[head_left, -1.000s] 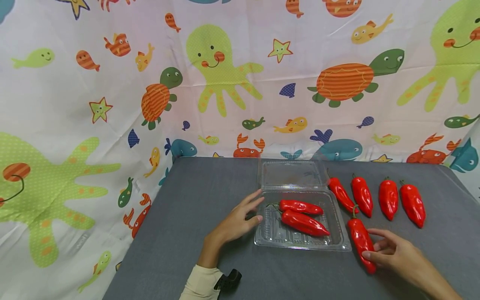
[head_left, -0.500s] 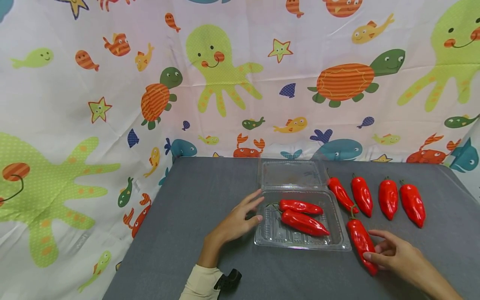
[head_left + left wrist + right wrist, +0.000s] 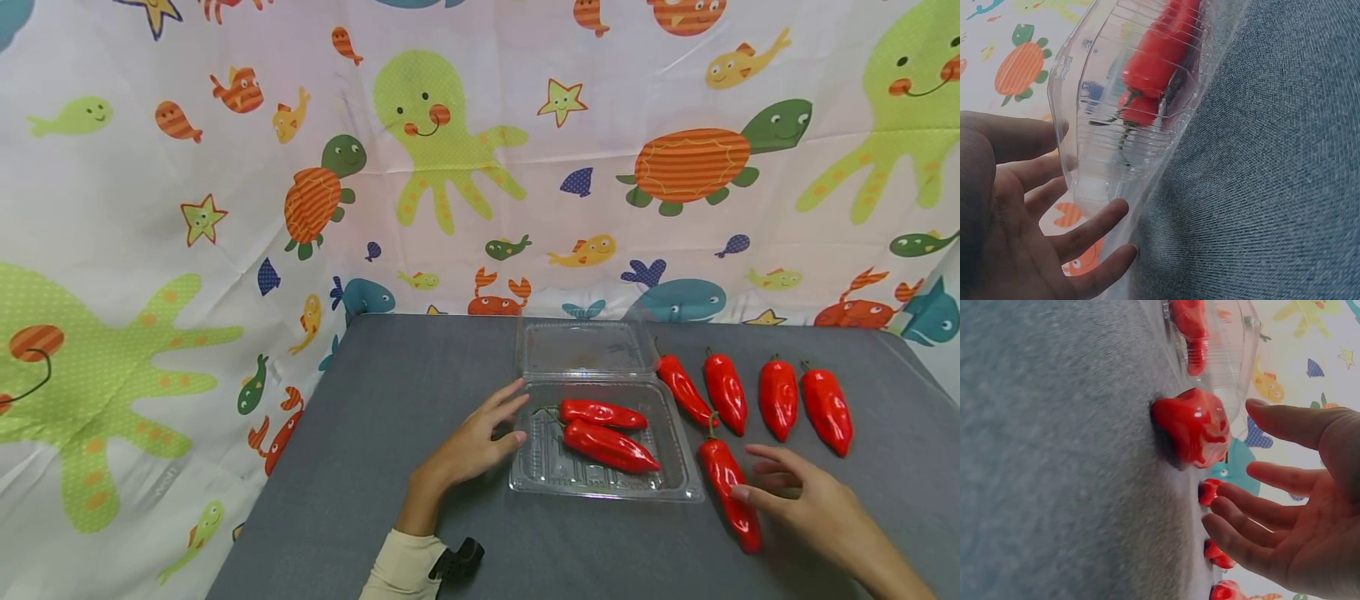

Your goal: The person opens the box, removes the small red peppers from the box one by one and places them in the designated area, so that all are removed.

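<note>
A clear plastic clamshell box [image 3: 536, 482] lies with its lid folded back. Two red peppers [image 3: 611, 446] with green stems lie inside it. At the box's left side is my left hand [image 3: 468, 450], fingers spread and relaxed; the left wrist view has its thumb at the rim. Another red pepper [image 3: 731, 496] lies on the cloth just right of the box, stem pointing away from me. My right hand [image 3: 813, 500] is beside this pepper with thumb and fingers apart, and the right wrist view shows a gap between the hand and the pepper [image 3: 1194, 428].
Several more red peppers [image 3: 777, 398] lie in a row at the back right of the grey cloth-covered table [image 3: 420, 358]. The raised lid [image 3: 585, 348] rests behind the box. A curtain [image 3: 487, 183] printed with sea animals hangs behind the table.
My right hand has let go of the pepper beside the box and its fingers have moved away to the right. That pepper has turned slightly. The left hand has stayed put.
</note>
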Tool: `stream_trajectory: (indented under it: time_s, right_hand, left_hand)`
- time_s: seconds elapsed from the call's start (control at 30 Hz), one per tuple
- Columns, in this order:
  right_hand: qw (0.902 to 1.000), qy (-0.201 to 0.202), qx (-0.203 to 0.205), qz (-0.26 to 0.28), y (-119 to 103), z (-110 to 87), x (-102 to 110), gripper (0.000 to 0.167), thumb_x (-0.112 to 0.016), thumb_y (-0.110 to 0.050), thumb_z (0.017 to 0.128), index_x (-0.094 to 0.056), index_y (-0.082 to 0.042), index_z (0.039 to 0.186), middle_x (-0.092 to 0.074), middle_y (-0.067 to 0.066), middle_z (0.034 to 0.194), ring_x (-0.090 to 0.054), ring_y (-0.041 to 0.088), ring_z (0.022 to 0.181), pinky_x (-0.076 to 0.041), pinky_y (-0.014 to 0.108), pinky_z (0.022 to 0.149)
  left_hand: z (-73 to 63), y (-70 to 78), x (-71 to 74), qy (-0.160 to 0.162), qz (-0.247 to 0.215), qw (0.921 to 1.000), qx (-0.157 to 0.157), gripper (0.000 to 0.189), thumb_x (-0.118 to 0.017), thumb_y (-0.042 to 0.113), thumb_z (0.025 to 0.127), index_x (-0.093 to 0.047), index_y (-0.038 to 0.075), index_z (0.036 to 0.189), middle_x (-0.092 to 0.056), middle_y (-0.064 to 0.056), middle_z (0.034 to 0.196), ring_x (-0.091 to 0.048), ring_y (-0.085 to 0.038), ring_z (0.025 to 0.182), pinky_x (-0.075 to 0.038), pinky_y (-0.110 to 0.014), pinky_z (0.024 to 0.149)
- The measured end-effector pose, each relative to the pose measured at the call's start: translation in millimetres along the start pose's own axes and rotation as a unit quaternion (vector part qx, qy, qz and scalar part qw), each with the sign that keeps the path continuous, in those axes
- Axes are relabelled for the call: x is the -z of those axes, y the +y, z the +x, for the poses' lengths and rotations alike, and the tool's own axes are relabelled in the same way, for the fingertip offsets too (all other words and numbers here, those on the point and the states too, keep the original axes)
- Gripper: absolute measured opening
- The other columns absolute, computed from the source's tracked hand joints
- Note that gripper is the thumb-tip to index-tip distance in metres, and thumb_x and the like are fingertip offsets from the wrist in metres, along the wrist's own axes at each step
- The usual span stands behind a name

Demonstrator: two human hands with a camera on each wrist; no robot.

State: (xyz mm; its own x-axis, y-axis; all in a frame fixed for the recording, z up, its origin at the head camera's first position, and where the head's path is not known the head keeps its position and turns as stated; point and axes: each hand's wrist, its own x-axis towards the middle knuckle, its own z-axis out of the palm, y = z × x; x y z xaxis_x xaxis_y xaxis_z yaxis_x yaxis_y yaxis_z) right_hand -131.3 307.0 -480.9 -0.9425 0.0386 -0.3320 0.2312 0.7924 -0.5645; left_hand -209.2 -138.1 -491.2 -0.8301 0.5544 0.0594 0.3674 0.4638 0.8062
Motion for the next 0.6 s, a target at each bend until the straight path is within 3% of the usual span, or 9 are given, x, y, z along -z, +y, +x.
stream_trajectory:
  time_s: [0.13, 0.33, 0.6]
  right_hand:
    - [0.9993, 0.031, 0.019, -0.007, -8.0, -1.6, 2.8, 0.096, -0.082, -0.054, 0.088, -0.043, 0.007, 0.152, -0.058, 0.04, 0.136, -0.062, 0.055, 0.115, -0.064, 0.054, 0.077]
    - [0.9948, 0.076, 0.067, 0.007, -24.5, -4.1, 3.9, 0.087, -0.082, -0.048, 0.091, -0.047, 0.004, 0.152, -0.061, 0.037, 0.134, -0.065, 0.054, 0.114, -0.063, 0.055, 0.081]
    - [0.9928, 0.073, 0.086, 0.04, -48.0, -6.3, 4.2, 0.085, -0.079, -0.047, 0.094, -0.046, 0.001, 0.155, -0.059, 0.034, 0.14, -0.066, 0.051, 0.116, -0.064, 0.054, 0.082]
  left_hand:
    - [-0.7, 0.9, 0.3, 0.002, -0.001, 1.0, 0.002, 0.063, -0.062, 0.022, 0.106, -0.04, 0.009, 0.164, -0.022, 0.005, 0.177, -0.056, -0.03, 0.139, -0.044, -0.059, 0.116]
    - [-0.7, 0.8, 1.1, 0.005, -0.001, 1.0, 0.001, 0.063, -0.061, 0.024, 0.106, -0.04, 0.007, 0.164, -0.022, 0.004, 0.177, -0.055, -0.032, 0.14, -0.041, -0.061, 0.117]
    - [-1.2, 2.8, 1.8, 0.007, 0.01, 0.9999, 0.009, 0.063, -0.061, 0.024, 0.106, -0.041, 0.009, 0.163, -0.023, 0.007, 0.176, -0.055, -0.028, 0.139, -0.041, -0.06, 0.118]
